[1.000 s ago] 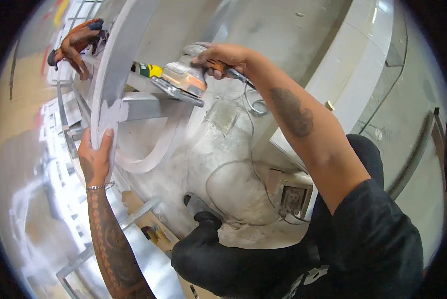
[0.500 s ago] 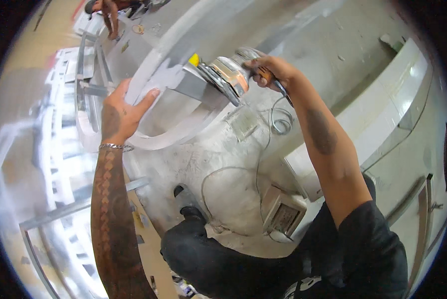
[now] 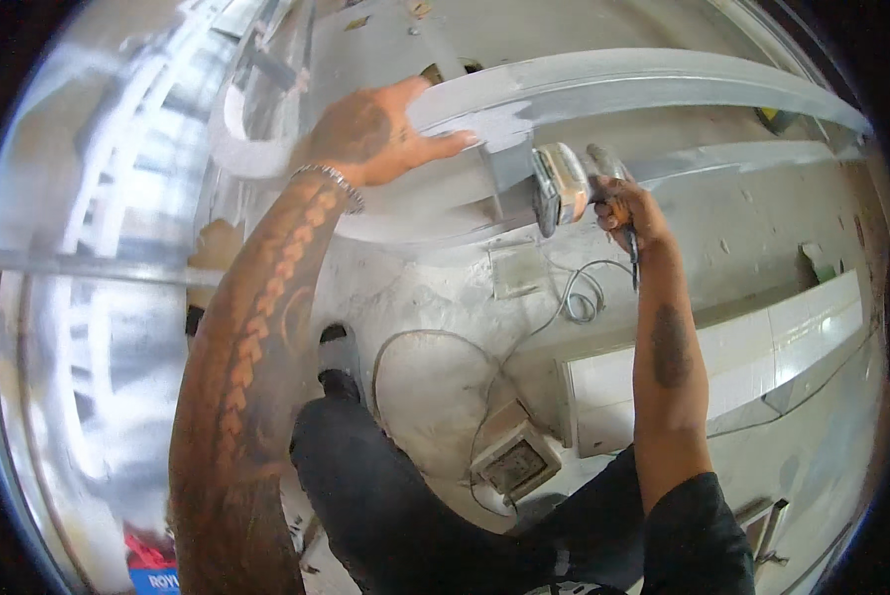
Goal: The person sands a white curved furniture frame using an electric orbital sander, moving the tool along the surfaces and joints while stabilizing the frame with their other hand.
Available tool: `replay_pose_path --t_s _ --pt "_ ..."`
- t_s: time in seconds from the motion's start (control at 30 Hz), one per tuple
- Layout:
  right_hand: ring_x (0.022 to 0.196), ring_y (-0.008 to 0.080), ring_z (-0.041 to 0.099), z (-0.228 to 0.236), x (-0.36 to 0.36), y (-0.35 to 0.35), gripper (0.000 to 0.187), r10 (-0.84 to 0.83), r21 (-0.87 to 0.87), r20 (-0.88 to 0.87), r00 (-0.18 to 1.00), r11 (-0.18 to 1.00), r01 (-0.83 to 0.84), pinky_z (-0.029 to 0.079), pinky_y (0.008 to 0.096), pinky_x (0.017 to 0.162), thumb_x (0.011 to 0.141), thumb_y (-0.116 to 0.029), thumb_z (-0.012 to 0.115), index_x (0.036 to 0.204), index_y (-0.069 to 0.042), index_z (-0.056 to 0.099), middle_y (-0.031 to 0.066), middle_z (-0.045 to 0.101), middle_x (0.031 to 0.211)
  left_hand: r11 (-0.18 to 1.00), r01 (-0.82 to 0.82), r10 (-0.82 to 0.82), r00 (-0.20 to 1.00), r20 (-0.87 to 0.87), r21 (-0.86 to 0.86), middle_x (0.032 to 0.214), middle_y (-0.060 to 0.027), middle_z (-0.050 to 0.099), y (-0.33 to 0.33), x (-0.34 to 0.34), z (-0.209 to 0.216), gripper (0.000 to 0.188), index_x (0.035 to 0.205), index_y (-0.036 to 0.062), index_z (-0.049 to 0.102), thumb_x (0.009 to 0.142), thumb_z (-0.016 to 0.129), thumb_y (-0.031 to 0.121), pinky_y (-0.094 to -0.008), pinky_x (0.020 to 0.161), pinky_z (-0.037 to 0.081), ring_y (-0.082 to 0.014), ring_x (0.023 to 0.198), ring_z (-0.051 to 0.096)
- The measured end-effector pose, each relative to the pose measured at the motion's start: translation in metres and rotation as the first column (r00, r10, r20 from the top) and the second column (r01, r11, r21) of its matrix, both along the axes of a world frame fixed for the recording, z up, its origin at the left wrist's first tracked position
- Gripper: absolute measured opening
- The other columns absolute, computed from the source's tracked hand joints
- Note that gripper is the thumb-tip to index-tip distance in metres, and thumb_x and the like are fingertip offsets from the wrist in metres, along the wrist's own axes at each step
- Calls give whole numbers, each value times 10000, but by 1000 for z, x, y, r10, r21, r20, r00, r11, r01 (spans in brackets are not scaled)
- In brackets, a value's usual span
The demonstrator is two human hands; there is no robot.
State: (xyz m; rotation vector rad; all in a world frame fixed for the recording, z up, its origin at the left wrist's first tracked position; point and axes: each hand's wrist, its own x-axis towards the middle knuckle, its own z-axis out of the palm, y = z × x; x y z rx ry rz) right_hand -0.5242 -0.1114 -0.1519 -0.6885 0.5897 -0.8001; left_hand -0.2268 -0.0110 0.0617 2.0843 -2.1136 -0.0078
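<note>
currently, in the head view, gripping the left end of a pale curved frame (image 3: 653,77) with the left hand (image 3: 385,134), pressing the thumb along the near face and curling the fingers, partly hidden, over the far edge. holding a power sander (image 3: 567,183) by its orange handle in the right hand (image 3: 631,208), firmly closed around it, just to the near side of the frame. pointing the sander's pad left, toward a grey crosspiece (image 3: 512,167); cannot tell whether touching or only just beside it. apparently busy with smoothing the joint near a whitish patch (image 3: 504,121), probably filler, just right of the left thumb. calling next, by the look of it, for laying the pad flat on the rough surface, bracing the frame with the left hand and leaving that thumb clear of the pad. worth minding, too, the grey cord (image 3: 586,297), coiled on the dusty floor (image 3: 425,288) nearer than the sander and far of a square box (image 3: 516,461).
</note>
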Motion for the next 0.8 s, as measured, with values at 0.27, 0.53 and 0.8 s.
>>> replay_pose_path --t_s 0.27,0.53,0.8 --pt "603 93 479 -1 5 -2 430 62 -26 35 997 998 -61 386 215 474 898 -150 647 1293 -29 529 30 568 875 996 -37 28 993 111 78 1119 -164 707 3 6 9 831 1213 105 653 735 622 784 -457 923 531 -325 1054 678" --pt "642 101 490 -7 5 -10 274 63 10 12 998 998 -63 380 203 488 916 -157 606 1138 -4 561 48 560 892 1000 -16 15 992 122 8 1118 -153 707 6 7 4 839 1222 117 654 736 609 799 -454 933 528 -322 1065 675" --pt "652 100 485 -6 2 5 325 37 4 55 998 999 -37 384 200 490 919 -169 626 1199 -18 557 43 557 891 998 -67 68 984 166 -13 1104 -158 708 11 3 11 836 1243 131 651 725 634 787 -446 951 517 -318 1047 680"
